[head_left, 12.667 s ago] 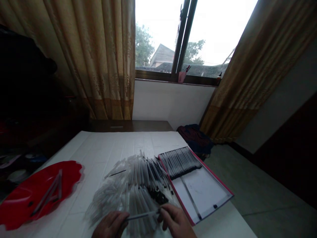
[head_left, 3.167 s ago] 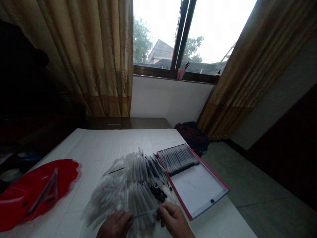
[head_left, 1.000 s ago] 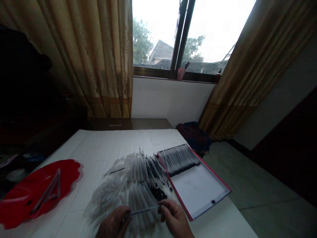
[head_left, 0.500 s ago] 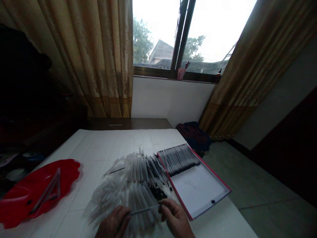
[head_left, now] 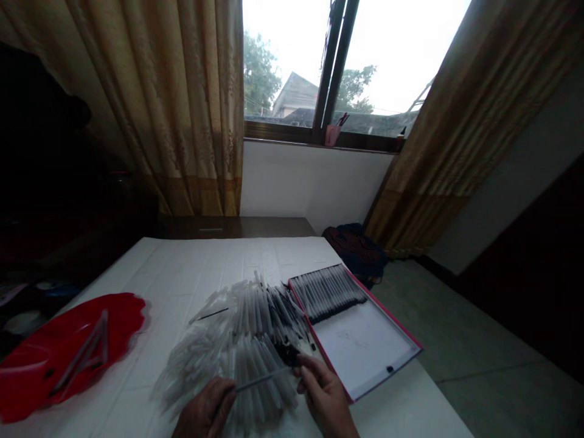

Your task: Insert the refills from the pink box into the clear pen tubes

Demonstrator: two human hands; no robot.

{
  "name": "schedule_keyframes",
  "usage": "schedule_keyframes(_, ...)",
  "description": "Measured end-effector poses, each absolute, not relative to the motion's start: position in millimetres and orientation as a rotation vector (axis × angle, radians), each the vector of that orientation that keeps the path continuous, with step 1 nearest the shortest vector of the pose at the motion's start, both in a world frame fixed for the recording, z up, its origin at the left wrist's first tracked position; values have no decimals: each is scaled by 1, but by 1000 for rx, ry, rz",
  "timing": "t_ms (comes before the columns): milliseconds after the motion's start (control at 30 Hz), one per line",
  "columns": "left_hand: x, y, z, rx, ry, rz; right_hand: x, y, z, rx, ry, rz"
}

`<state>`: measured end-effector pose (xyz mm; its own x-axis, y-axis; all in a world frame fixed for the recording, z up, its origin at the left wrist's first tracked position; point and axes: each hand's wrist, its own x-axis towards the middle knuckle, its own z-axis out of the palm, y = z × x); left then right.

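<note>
A slim translucent pen (head_left: pixel 258 382) is pinched near one end in my left hand (head_left: pixel 205 409), its other end pointing up and right. My right hand (head_left: pixel 325 392) is closed in a pinch just beside that far end; what its fingertips hold is too small and dark to make out. Beneath both hands spreads a heap of clear pen barrels (head_left: pixel 255 359). Small black pieces, like pen caps (head_left: pixel 288 354), lie by my right fingertips. Right of the heap, an open red-edged box (head_left: pixel 365 359) holds a row of pens with black ends (head_left: pixel 326 292).
A red scalloped tray (head_left: pixel 27 365) with a few clear tubes in it is at the left of the white table (head_left: pixel 182 261). Dark-tipped pieces (head_left: pixel 285 307) lie beside the box. One loose black piece (head_left: pixel 389 369) is inside the box. Dark cloth (head_left: pixel 353 246) lies beyond the table.
My right hand has moved slightly up, and the pen's far end has tilted up with a small gap now at the right fingertips. The left hand has shifted slightly left.
</note>
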<state>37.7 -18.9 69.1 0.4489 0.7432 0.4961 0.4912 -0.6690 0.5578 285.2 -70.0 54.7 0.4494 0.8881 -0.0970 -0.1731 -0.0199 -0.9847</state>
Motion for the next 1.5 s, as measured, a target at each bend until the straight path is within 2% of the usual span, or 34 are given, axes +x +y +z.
schedule_keyframes(200, 38, -20, 70, 2437, 996, 1092, 279, -72, 70, -1406, -828, 972)
schedule_keyframes(333, 37, -20, 69, 2363, 1051, 1137, 282, -75, 72, -1368, -687, 952)
schedule_keyframes(600, 25, -13, 57, 1502, 1462, 1120, 310, -89, 87, -1287, -367, 729)
schedule_keyframes(800, 31, -16, 57, 1436, 1495, 1235, 275, -83, 76, -1345, -695, 779)
schedule_keyframes(1233, 30, -14, 49, 1594, 1443, 1220, 261, -89, 67, -1488, -1337, 392)
schedule_keyframes(1333, 30, -16, 53, 1726, 1380, 1194, 265, -87, 73, -1515, -1248, 550)
schedule_keyframes(1500, 36, -21, 63, 2002, 1129, 1238, 257, -72, 86, -1310, -928, 1181)
